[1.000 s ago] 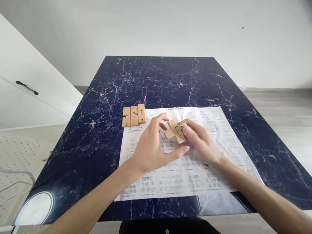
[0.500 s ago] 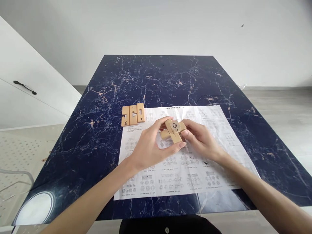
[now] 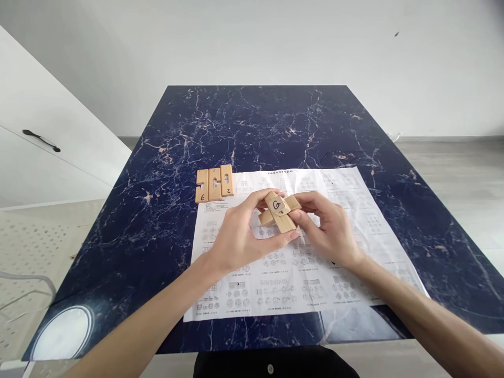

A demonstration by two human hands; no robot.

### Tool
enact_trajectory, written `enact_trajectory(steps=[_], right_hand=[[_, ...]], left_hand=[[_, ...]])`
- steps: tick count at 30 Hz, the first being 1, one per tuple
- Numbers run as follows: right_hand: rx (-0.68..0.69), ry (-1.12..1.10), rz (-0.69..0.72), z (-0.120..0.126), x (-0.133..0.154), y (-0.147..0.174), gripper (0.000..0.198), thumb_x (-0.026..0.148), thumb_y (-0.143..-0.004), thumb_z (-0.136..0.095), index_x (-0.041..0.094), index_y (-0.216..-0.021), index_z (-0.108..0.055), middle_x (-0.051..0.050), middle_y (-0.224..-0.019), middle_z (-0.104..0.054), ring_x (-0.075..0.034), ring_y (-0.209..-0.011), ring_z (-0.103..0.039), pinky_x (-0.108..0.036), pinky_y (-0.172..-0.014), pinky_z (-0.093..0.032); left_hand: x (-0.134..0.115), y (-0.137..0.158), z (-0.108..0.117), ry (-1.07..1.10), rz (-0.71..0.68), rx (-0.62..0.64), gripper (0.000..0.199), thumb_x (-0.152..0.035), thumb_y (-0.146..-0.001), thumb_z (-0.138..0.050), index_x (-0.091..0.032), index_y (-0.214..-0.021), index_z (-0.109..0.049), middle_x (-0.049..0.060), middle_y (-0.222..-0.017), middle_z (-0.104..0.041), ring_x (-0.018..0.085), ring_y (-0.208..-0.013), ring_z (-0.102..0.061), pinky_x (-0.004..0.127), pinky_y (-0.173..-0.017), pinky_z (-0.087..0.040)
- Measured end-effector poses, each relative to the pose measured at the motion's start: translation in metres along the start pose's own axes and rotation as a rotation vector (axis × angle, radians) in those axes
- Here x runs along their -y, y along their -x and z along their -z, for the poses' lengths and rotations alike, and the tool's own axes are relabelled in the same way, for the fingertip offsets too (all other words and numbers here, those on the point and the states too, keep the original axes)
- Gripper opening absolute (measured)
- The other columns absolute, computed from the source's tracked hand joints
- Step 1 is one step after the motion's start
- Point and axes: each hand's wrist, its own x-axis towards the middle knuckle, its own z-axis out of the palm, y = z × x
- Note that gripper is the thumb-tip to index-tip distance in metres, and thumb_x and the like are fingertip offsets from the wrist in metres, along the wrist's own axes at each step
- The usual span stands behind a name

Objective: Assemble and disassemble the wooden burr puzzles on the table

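L hand (image 3: 238,233)/R hand (image 3: 333,227) grip snug on wd cross (image 3: 284,222), axis twd near R

- Left hand (image 3: 238,233): fingers and thumb around crossed wooden blocks (image 3: 285,222), one marked in black.
- Right hand (image 3: 333,228): fingers gripping the same blocks from the right.
- Printed paper (image 3: 346,207): beneath both hands, on the dark blue desk (image 3: 240,139).
- Three slotted wooden pieces (image 3: 213,193): in a row at the paper's far left corner.
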Motion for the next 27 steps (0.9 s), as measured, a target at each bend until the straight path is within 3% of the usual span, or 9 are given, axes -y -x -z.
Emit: enact_trajectory(steps=[9,14,17,20,27], right_hand=[[-0.011,-0.026,-0.004,-0.0045,0.0028,0.0021,0.022,0.043,-0.106,-0.066,0.024,-0.113,-0.07,-0.004,-0.09,-0.08,-0.023,-0.081,-0.077,-0.035,-0.065,-0.061],[0.014,-0.061,-0.039,-0.0031,0.0017,-0.0008,0.02,0.042,-0.105,-0.067,0.024,-0.114,-0.071,-0.005,-0.099,-0.082,-0.023,-0.085,-0.078,-0.034,-0.066,-0.06],[0.037,-0.055,-0.045,-0.0017,-0.0008,-0.0027,0.017,0.038,-0.105,-0.067,0.024,-0.113,-0.071,-0.005,-0.102,-0.082,-0.022,-0.086,-0.077,-0.035,-0.07,-0.061],[0.042,-0.042,-0.064,-0.003,-0.003,-0.0023,0.017,0.037,-0.104,-0.067,0.023,-0.112,-0.069,-0.006,-0.1,-0.08,-0.022,-0.084,-0.076,-0.035,-0.07,-0.06],[0.151,-0.138,-0.049,-0.0062,-0.004,0.0003,0.02,0.04,-0.107,-0.064,0.023,-0.119,-0.063,-0.006,-0.103,-0.077,-0.021,-0.085,-0.075,-0.035,-0.068,-0.059]], left_hand=[[0.0021,-0.0002,-0.0004,0.049,0.047,-0.041,0.054,-0.037,-0.077,-0.092,-0.023,-0.123,-0.067,0.007,-0.117,-0.081,0.028,-0.107,-0.078,0.043,-0.094,-0.065],[0.0002,0.0001,-0.0029,0.048,0.055,-0.069,0.054,-0.037,-0.077,-0.091,-0.023,-0.124,-0.068,0.008,-0.121,-0.081,0.028,-0.109,-0.078,0.044,-0.097,-0.065],[-0.0002,-0.0009,-0.0014,0.03,0.09,-0.033,0.05,-0.04,-0.085,-0.085,-0.023,-0.128,-0.067,0.008,-0.124,-0.08,0.028,-0.113,-0.077,0.043,-0.097,-0.064],[0.0022,-0.002,0.0004,0.05,0.106,-0.007,0.038,-0.05,-0.101,-0.068,-0.023,-0.128,-0.067,0.008,-0.123,-0.079,0.025,-0.111,-0.077,0.039,-0.095,-0.063],[0.009,-0.0012,-0.0019,0.028,0.078,0.0,0.043,-0.057,-0.113,-0.046,-0.02,-0.121,-0.066,0.003,-0.095,-0.075,0.016,-0.077,-0.068,0.03,-0.071,-0.054]])
